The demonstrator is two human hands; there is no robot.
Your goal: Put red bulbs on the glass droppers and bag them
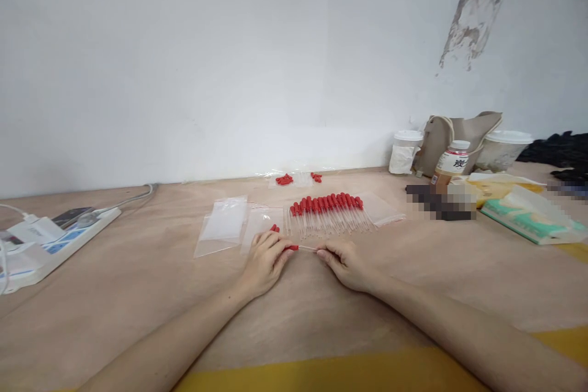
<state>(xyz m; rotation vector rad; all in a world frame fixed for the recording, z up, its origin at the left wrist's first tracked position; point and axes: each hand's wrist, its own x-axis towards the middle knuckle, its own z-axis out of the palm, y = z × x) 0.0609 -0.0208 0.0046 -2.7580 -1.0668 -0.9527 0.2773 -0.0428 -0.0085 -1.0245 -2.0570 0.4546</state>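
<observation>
My left hand (266, 261) is closed around a red rubber bulb (294, 248), most of it hidden under the fingers. A thin clear dropper tube (307, 248) runs from the bulb's end to my right hand (342, 262), whose thumb and fingers pinch its far end. The tube lies level, and its end meets the bulb. Just beyond my hands is a row of droppers with red bulbs (328, 203), their clear tubes pointing toward me. A few loose red bulbs (274, 228) rest on a clear plastic bag (257, 220) by my left fingers.
More clear bags (223, 220) lie to the left, another bag (381, 211) right of the row. Red bulbs (284, 179) and clear plastic sit near the wall. A power strip (87, 239) is far left. At right stand a bottle (452, 164), lidded cups (404, 153) and a tissue pack (528, 217).
</observation>
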